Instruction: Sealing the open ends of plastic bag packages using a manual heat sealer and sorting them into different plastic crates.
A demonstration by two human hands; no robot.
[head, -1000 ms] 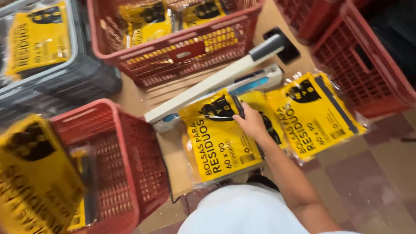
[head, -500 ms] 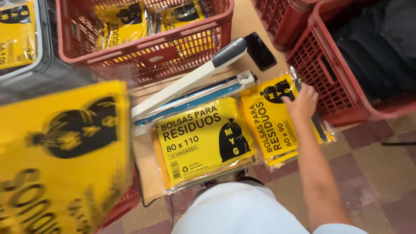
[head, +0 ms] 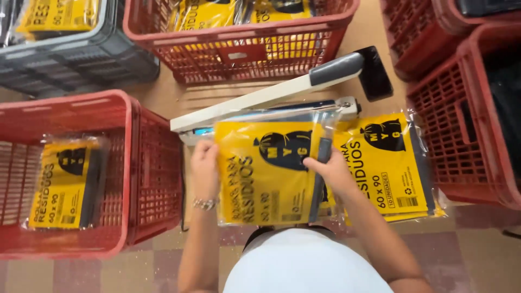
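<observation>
Both hands clamp a yellow packet (head: 266, 173) by its sides: left hand (head: 205, 168) fingers curled round its left edge, right hand (head: 328, 171) fingers pinching its right. Keeping its open top flat and square beyond the fingertips, under the sealer arm (head: 260, 97), looks wise.

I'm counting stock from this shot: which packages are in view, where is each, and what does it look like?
Held pack: both hands, centre; flat yellow, black print, clear wrap.
Second pack: right of it; same look.
Left-crate pack: lying in red crate.
Top-crate packs: red crate; yellow.
Grey-crate pack: top left; yellow.
</observation>
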